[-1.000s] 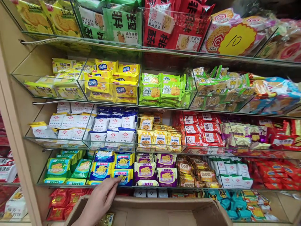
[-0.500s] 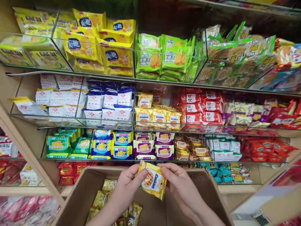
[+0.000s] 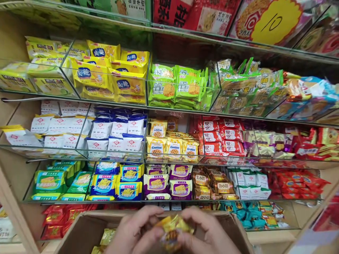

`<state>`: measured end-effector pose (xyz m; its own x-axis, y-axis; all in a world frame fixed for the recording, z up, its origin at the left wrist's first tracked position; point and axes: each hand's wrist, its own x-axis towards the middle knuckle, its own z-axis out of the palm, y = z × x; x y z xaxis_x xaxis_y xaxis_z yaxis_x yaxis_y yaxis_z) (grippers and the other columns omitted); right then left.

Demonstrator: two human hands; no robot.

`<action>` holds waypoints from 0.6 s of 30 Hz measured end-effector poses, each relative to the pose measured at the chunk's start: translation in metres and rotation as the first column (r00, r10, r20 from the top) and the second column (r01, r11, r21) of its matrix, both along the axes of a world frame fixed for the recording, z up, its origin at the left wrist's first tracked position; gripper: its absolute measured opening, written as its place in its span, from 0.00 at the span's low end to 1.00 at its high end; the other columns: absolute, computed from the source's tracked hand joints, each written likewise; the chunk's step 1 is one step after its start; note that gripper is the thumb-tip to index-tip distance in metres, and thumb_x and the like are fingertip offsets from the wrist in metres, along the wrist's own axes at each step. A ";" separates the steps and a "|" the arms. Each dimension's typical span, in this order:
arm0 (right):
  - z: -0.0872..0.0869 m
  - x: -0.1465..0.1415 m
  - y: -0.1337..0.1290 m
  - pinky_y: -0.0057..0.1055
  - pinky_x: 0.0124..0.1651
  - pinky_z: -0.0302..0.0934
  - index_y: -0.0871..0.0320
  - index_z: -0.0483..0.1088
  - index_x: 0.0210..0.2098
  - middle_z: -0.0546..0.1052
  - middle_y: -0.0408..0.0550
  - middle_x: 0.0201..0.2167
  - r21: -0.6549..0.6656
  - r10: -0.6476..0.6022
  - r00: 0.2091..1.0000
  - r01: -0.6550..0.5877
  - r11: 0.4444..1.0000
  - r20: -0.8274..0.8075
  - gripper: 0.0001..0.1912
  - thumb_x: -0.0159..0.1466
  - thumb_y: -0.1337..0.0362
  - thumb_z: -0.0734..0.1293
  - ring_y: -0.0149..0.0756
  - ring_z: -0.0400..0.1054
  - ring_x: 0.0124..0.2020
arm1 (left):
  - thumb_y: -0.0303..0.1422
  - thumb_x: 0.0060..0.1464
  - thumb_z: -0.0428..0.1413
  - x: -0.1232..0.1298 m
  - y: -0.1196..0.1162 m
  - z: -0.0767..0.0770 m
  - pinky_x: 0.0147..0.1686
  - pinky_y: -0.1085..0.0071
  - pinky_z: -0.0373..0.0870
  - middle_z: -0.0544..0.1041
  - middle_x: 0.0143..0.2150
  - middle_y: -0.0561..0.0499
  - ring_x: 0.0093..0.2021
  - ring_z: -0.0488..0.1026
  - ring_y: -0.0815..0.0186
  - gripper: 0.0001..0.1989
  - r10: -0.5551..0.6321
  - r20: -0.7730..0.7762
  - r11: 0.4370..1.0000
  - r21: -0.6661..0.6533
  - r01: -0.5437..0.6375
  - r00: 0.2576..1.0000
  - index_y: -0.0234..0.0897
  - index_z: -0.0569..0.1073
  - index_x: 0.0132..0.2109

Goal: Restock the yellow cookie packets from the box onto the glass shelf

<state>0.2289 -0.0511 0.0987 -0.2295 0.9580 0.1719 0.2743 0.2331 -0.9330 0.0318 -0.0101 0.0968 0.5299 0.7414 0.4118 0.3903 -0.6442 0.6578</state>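
Two bare hands meet at the bottom centre of the frame, holding one yellow cookie packet [image 3: 173, 229] between them. The left hand [image 3: 135, 229] pinches its left side between thumb and fingers; the right hand [image 3: 208, 229] pinches its right side likewise. The packet looks crumpled and its print is blurred.

Below and around the hands is one open cardboard box [image 3: 78, 229], its rim running under the lowest shelf in view. In its left part lie gold packets [image 3: 108, 237], at least two of them showing; the forearms and the frame edge hide the rest.

Above, glass-fronted compartments hold wrapped snacks. The one in the middle of the frame has three cookie packs [image 3: 174, 148] standing in its front row, two more upright behind, and others lying flat in a pile too tight to count. To its left, blue-topped white packets [image 3: 115, 146] stand three in front and three in the row behind. To its right, red packets [image 3: 233, 134] are stacked in two columns, at least three high.

One shelf down, purple packets [image 3: 180, 189] make two stacks, and blue-and-yellow packets [image 3: 129, 190] two more beside them. Green packets [image 3: 189, 86] face forward in two stacks above the cookie packs. One yellow price tag [image 3: 275, 21], marked 10, is at the upper right.
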 end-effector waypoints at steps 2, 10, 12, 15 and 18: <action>0.028 0.009 -0.003 0.29 0.35 0.59 0.55 0.69 0.34 0.73 0.46 0.31 0.232 -0.180 0.972 0.143 0.962 0.148 0.09 0.54 0.60 0.66 0.35 0.65 0.33 | 0.40 0.53 0.49 -0.013 0.006 0.007 0.27 0.79 0.70 0.78 0.30 0.54 0.28 0.74 0.68 0.14 0.092 0.058 0.987 0.127 -0.099 0.994 0.43 0.70 0.45; 0.151 0.018 0.073 0.31 0.32 0.58 0.59 0.60 0.40 0.72 0.51 0.33 0.816 -0.755 0.606 0.287 0.501 0.250 0.10 0.58 0.64 0.59 0.38 0.67 0.32 | 0.43 0.54 0.46 -0.080 0.075 -0.005 0.39 0.79 0.68 0.78 0.38 0.56 0.38 0.75 0.66 0.15 0.472 -0.156 0.866 0.265 -0.424 0.868 0.42 0.74 0.38; 0.164 0.012 0.105 0.32 0.31 0.57 0.62 0.59 0.41 0.73 0.54 0.32 0.790 -0.803 0.477 0.306 0.532 0.356 0.11 0.58 0.65 0.59 0.42 0.67 0.32 | 0.43 0.54 0.45 -0.090 0.085 -0.017 0.38 0.79 0.68 0.78 0.38 0.57 0.39 0.74 0.66 0.16 0.490 -0.189 0.867 0.204 -0.455 0.851 0.43 0.74 0.39; 0.172 0.002 0.147 0.33 0.34 0.58 0.67 0.57 0.44 0.73 0.61 0.35 0.715 -0.791 0.349 0.346 0.608 0.503 0.14 0.58 0.70 0.59 0.45 0.68 0.36 | 0.44 0.53 0.46 -0.096 0.091 -0.031 0.38 0.79 0.68 0.78 0.39 0.56 0.40 0.74 0.66 0.16 0.481 -0.205 0.876 0.137 -0.462 0.852 0.43 0.73 0.39; 0.175 -0.005 0.182 0.31 0.38 0.59 0.69 0.60 0.44 0.72 0.63 0.38 0.648 -0.736 0.313 0.350 0.677 0.600 0.15 0.57 0.76 0.58 0.43 0.68 0.40 | 0.43 0.54 0.45 -0.097 0.089 -0.036 0.38 0.78 0.68 0.78 0.39 0.57 0.39 0.74 0.66 0.15 0.479 -0.244 0.878 0.125 -0.463 0.843 0.44 0.73 0.39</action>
